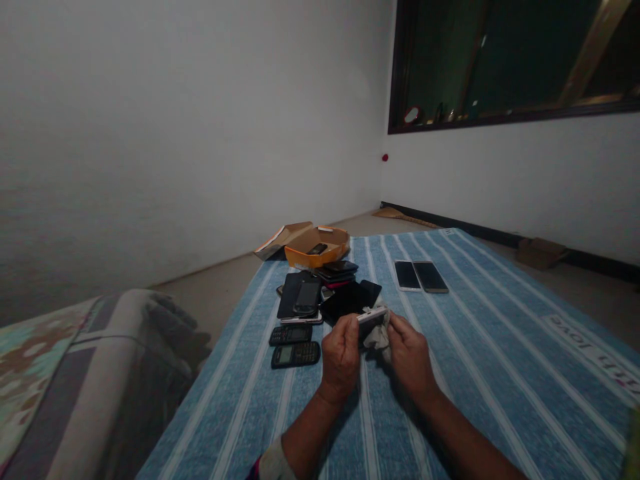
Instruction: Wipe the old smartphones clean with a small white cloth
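Between my two hands, above the striped cloth, is a phone [371, 316] with a pale edge, tilted so that its edge faces me. My left hand [341, 357] is closed on the phone's left end. Fingers of my right hand [411, 353] are closed on a whitish cloth [379, 337], which is bunched against the phone's right end and underside. Just beyond my hands lie a black tablet-like slab [345, 300] and a pile of dark phones [340, 268]. Left of my left hand, two keypad phones [296, 355] lie side by side.
A blue striped cloth [240, 400] covers the surface. An open orange box [320, 257] with a phone inside stands at the far left. More phones [306, 297] are stacked before it. Two smartphones [421, 277] lie at the right. A draped bed or seat [120, 380] stands left.
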`<action>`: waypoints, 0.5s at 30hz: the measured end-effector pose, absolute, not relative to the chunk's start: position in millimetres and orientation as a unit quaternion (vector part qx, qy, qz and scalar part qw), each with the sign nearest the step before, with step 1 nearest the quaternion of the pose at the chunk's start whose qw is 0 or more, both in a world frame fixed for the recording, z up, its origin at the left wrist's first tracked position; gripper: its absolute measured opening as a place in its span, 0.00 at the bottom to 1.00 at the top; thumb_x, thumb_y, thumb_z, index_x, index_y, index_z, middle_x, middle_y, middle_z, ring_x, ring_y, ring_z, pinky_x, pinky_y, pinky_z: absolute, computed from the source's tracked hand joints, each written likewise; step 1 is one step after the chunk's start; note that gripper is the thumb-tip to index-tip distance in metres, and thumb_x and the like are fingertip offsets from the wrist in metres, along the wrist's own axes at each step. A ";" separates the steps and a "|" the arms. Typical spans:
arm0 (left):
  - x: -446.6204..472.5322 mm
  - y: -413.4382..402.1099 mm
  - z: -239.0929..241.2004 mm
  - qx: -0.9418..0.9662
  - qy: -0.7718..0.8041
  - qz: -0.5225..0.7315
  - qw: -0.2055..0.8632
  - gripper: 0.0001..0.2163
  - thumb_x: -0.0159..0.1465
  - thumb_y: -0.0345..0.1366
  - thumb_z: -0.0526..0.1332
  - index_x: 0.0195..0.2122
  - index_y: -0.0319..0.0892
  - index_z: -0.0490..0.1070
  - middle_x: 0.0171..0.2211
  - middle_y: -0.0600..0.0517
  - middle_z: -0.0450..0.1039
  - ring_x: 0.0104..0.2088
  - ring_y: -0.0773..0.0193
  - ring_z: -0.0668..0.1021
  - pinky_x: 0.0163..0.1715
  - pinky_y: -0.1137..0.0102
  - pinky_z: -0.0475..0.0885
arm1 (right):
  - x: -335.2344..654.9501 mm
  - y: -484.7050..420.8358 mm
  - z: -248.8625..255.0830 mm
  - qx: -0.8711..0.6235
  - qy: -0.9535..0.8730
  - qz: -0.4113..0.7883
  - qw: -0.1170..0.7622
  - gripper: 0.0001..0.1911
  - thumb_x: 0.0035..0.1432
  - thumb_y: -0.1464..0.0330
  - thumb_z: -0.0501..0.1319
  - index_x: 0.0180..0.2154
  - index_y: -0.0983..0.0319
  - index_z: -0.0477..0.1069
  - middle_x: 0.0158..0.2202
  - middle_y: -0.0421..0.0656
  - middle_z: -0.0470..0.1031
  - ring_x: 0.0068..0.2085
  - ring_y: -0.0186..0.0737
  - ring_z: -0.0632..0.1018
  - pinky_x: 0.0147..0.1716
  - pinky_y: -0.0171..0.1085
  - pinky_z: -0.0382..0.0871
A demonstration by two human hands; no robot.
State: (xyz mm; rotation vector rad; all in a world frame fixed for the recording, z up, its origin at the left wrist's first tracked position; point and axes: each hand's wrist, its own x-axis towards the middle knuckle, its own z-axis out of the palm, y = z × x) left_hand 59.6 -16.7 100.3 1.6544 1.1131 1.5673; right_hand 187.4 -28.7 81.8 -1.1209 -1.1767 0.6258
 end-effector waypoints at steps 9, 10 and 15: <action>58.7 -14.9 98.1 0.631 0.423 0.589 0.277 0.16 0.69 0.44 0.54 0.37 0.39 0.77 0.32 0.49 0.79 0.34 0.60 0.79 0.35 0.69 0.73 | 186.1 -21.5 57.3 -0.507 -0.529 0.272 0.624 0.18 0.60 0.65 0.55 0.45 0.61 0.80 0.37 0.45 0.80 0.39 0.43 0.80 0.40 0.41 0.75; 58.6 -15.2 98.3 0.632 0.423 0.587 0.277 0.16 0.69 0.44 0.54 0.37 0.39 0.77 0.32 0.49 0.79 0.34 0.61 0.79 0.35 0.69 0.73 | 185.9 -21.1 56.4 -0.507 -0.529 0.275 0.622 0.18 0.60 0.65 0.55 0.45 0.61 0.80 0.37 0.45 0.81 0.39 0.44 0.81 0.40 0.41 0.76; 58.6 -17.4 100.8 0.636 0.428 0.579 0.277 0.16 0.69 0.44 0.54 0.37 0.40 0.77 0.33 0.49 0.79 0.34 0.60 0.79 0.36 0.69 0.73 | 186.6 -25.1 69.9 -0.494 -0.527 0.258 0.642 0.18 0.62 0.64 0.55 0.48 0.59 0.78 0.46 0.47 0.80 0.47 0.45 0.80 0.50 0.45 0.74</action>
